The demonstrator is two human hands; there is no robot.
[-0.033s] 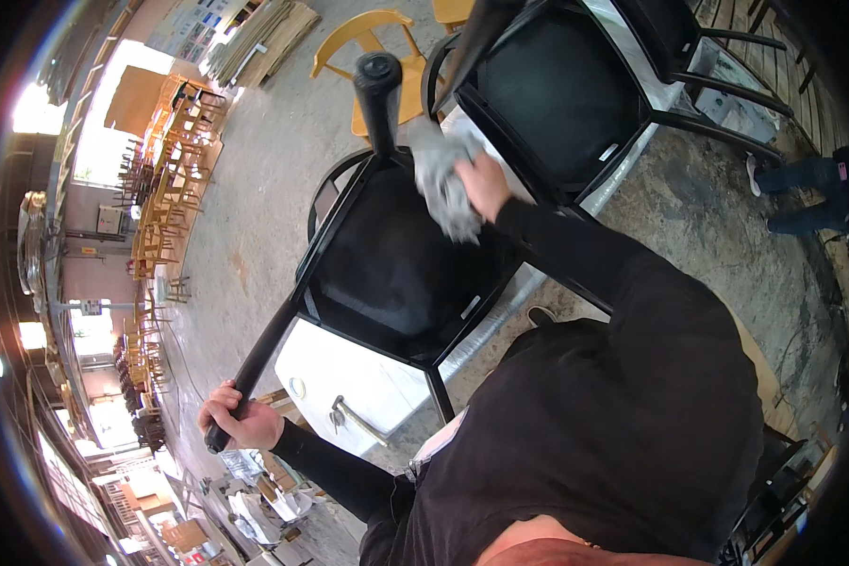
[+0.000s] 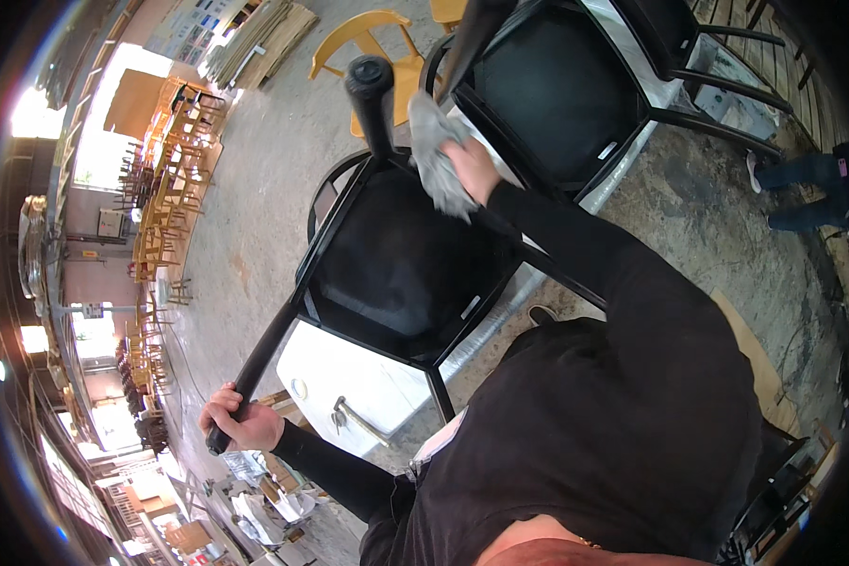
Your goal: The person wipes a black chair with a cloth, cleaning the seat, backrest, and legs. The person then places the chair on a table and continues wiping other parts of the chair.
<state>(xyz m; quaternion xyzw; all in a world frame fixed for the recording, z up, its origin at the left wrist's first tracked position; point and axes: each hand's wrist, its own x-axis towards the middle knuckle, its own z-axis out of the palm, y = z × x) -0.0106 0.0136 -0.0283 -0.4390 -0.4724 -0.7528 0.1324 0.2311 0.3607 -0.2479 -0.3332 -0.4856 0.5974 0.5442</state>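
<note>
A black chair point(image 2: 377, 255) lies upside down in front of me, its seat underside up and its legs raised. My left hand point(image 2: 242, 418) is wrapped round the near-left chair leg point(image 2: 266, 363), close to its tip. In my right hand point(image 2: 472, 170) is a crumpled grey cloth point(image 2: 436, 156), held over the far rail of the chair, beside the upright far leg point(image 2: 373, 99). Whether the cloth presses on the frame cannot be made out. The palm side of my right hand is hidden.
A second upturned black chair point(image 2: 561, 94) stands close on the right, with another black chair point(image 2: 656, 38) beyond it. Under my chair is a white surface point(image 2: 325, 363) bearing a hammer-like tool point(image 2: 360, 422). A yellow wooden chair point(image 2: 373, 38) stands behind. At right, a person's legs point(image 2: 807, 193) show.
My right hand and the cloth have shifted slightly up and to the left, toward the far leg. My left hand keeps its place on the chair leg.
</note>
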